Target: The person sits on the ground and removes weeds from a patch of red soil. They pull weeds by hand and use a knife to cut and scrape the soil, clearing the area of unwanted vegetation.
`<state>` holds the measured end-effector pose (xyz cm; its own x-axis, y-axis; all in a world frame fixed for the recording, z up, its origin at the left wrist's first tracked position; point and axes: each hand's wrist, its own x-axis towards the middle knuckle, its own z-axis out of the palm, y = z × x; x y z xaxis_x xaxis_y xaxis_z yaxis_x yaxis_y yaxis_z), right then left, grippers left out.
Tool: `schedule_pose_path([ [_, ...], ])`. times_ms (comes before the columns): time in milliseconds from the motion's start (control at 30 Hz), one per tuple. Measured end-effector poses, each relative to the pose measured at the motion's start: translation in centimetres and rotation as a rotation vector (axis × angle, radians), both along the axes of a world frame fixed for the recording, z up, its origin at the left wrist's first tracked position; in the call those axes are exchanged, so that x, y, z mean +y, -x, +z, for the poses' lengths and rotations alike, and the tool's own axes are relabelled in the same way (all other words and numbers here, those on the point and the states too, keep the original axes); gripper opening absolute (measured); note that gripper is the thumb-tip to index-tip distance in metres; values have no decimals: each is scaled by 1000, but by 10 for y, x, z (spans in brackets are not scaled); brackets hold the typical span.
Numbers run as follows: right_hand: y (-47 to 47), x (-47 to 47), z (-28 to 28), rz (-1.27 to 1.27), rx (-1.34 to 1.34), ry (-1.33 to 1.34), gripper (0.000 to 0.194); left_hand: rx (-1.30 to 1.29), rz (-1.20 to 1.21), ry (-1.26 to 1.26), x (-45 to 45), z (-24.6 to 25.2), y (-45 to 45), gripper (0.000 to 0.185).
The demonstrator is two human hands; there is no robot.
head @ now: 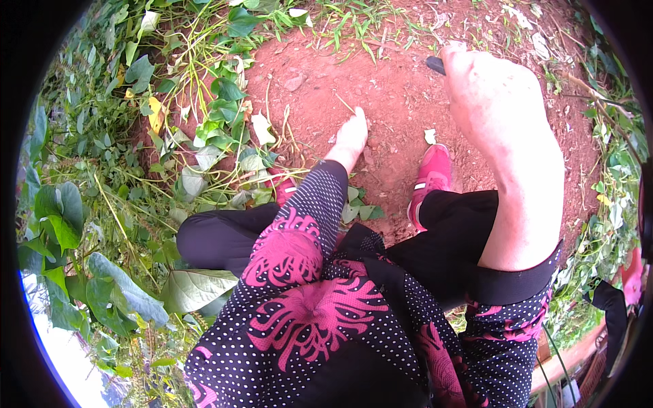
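Observation:
My right hand (492, 97) is raised in front of me on the right, its fingers wrapped around a dark tool handle (435, 65). Only a short end of that handle shows; the rest is hidden by the fist. Lower and nearer the middle, my left hand (353, 131) is over the bare red soil (316, 66). A thin dry stem (345, 102) meets its fingertips, but whether the fingers grip it cannot be told. Just left of this hand, sweet-potato-like vines (224, 122) with green and wilted leaves trail on the ground.
My pink shoes (432, 171) rest on the soil, the left one partly covered by vines. Dense leafy growth (66, 224) borders the left side. Dry twigs (599, 97) and more plants lie to the right. A co-worker's dark sleeve or clothing seems to show at the lower right rim.

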<state>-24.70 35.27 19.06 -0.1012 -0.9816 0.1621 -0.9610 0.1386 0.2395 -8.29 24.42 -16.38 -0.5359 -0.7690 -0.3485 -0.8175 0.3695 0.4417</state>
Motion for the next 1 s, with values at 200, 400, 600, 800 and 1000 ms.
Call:
schedule_pose_path([
  [200,-10,-5,4,-79,-34,-68,11,-237,-384,-96,42,16,-10,31],
  [400,-24,-2,11,-14,141,-169,18,-141,-344,-131,3,37,-19,24],
  [600,-26,-16,10,-85,-124,-353,20,-236,-22,-25,-9,47,-44,30],
  [800,-30,-20,4,-64,-167,-360,20,-62,-301,9,11,-13,-77,22],
  [1000,-33,-19,5,-45,-182,-346,19,296,-90,-165,7,-64,-103,22],
])
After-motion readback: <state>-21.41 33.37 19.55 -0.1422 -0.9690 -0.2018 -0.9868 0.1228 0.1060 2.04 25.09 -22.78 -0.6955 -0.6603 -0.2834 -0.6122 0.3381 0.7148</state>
